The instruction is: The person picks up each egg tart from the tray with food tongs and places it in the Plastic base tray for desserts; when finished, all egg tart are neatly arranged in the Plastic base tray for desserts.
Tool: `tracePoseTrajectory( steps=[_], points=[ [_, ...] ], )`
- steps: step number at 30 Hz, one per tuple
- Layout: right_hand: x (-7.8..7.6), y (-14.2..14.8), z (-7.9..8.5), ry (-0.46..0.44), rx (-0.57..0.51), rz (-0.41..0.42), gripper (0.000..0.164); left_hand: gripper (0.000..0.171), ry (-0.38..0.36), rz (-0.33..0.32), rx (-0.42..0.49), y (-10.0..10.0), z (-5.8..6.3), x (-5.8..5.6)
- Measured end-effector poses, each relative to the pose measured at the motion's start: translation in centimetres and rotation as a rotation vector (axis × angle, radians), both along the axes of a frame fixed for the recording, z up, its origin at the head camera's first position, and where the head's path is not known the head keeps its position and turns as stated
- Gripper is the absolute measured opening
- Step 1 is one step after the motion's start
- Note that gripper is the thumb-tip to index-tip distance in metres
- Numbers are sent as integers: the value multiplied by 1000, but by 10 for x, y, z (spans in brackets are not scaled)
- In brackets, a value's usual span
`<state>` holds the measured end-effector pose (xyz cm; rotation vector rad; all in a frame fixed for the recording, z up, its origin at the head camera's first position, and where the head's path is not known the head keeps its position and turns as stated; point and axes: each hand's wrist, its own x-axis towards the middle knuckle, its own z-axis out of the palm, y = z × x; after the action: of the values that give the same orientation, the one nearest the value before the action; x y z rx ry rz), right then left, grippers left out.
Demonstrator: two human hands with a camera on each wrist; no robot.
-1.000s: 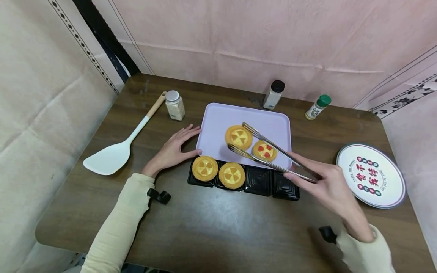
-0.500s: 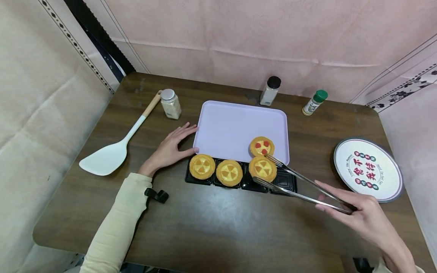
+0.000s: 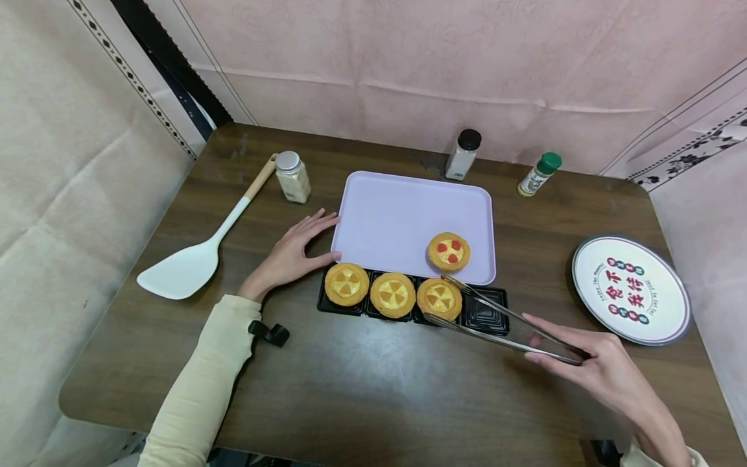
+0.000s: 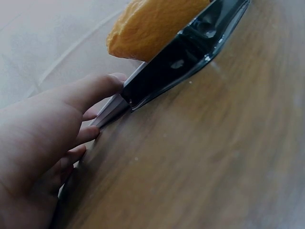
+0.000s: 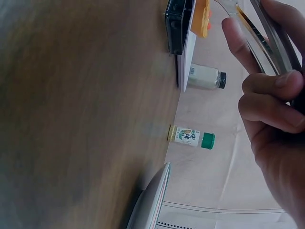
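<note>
My right hand [image 3: 607, 370] grips metal tongs [image 3: 513, 318]. The tongs' tips are spread at the right side of a yellow tart [image 3: 439, 299] in the third compartment of a black plastic tray [image 3: 486, 316]. Two similar tarts, a left one [image 3: 347, 284] and a middle one [image 3: 393, 295], sit in the first and second compartments. One tart with red pieces on top [image 3: 449, 251] lies on the lilac tray [image 3: 408, 214]. My left hand [image 3: 294, 251] rests with fingers extended at the lilac tray's left edge, its thumb [image 4: 102, 88] by the corner of the black tray.
A white spatula [image 3: 187, 269] with a wooden handle lies at left beside a grey-capped jar [image 3: 293, 178]. Behind the lilac tray stands a black-capped shaker [image 3: 461, 157]. To its right is a green-capped bottle [image 3: 538, 176]. A round white plate [image 3: 630, 288] sits at right.
My right hand has brought a yellow tart from the lilac tray toward me into the black tray's third compartment. The tongs have parted around it. My left hand has stayed in place.
</note>
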<state>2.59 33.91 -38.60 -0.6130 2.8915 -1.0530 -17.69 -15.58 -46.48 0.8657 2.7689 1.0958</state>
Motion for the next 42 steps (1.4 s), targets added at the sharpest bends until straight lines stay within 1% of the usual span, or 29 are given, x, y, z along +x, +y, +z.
tracePoseTrajectory(
  steps=[10,13,16,19,21,23,26,27,28,32,38,42],
  points=[
    [-1,-2,1,-1,12,-18,62,72,18,-3,4,0,2,-2],
    [-2,-2,3,15,21,-16,65,72,14,0,3,0,2,-2],
    [-3,-1,6,23,-4,-38,68,72,11,1,2,-1,2,-1],
    [-6,-4,10,31,-63,-101,70,72,13,-1,1,-1,3,-1],
    [-8,-14,19,62,-91,-159,69,72,15,-1,1,-1,3,-1],
    [-14,-21,20,87,-105,-219,69,72,15,-1,0,-1,2,-1],
    [-22,-29,18,134,-88,-278,67,72,13,0,-1,-2,1,0],
    [-24,-28,13,136,-80,-290,66,72,13,-1,-3,-2,0,0],
    [-27,-27,8,132,-69,-301,65,72,11,-2,-4,-2,0,1],
    [-31,-32,3,101,-22,-335,61,73,10,-5,-7,-2,-1,1],
    [-37,-37,0,77,11,-329,59,73,17,-5,-7,-2,-2,1],
    [-40,-38,-1,95,14,-321,59,73,18,-6,-7,-1,-1,0]
  ],
)
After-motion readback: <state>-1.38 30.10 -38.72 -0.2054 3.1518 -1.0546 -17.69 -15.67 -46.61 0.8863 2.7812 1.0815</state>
